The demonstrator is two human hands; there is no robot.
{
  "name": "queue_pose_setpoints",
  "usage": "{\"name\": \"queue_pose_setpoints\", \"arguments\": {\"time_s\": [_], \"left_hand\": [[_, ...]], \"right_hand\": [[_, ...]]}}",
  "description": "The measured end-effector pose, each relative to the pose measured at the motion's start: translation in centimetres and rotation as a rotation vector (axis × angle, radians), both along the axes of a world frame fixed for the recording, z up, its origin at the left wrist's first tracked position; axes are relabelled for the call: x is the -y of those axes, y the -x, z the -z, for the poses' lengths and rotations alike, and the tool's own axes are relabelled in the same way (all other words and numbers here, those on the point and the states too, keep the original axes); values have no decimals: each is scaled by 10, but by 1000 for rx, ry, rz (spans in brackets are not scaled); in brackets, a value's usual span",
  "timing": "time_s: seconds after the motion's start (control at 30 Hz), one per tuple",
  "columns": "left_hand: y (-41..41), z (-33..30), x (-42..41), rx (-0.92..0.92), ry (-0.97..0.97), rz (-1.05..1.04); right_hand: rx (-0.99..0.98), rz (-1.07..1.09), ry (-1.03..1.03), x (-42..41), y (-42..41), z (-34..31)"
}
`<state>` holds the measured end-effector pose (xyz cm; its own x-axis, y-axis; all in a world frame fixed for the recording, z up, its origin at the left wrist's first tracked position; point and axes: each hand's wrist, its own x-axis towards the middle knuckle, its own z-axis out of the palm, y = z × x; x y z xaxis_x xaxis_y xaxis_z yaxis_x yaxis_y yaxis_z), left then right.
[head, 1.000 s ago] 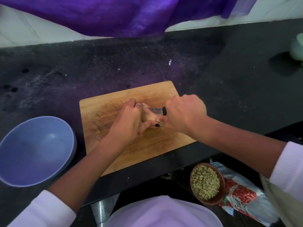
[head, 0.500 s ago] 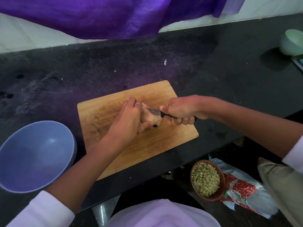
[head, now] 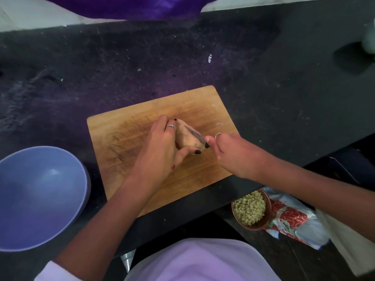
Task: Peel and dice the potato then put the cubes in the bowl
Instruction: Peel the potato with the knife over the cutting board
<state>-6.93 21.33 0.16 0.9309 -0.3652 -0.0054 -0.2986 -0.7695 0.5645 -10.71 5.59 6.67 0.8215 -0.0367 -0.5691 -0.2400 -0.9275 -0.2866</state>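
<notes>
The potato (head: pixel 187 138) is tan, still wearing its skin, and sits over the middle of the wooden cutting board (head: pixel 129 138), gripped between the curled fingers and thumb of the left hand (head: pixel 160 151), its long axis slanting away from that hand's thumb. The knife (head: pixel 195 134) lies with its thin blade flat along the potato's upper side, its dark handle held in the right hand (head: pixel 233 155), just right of the potato. The lilac-blue bowl (head: pixel 40 197) stands on the table well left of the left hand, holding no cubes.
</notes>
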Motion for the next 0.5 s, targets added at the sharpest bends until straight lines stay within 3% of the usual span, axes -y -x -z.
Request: {"name": "queue_pose_setpoints", "arguments": {"time_s": [0.5], "left_hand": [[-9,-3,-1,-61,16,23]], "right_hand": [[107,178,-47,-9,15,23]]}}
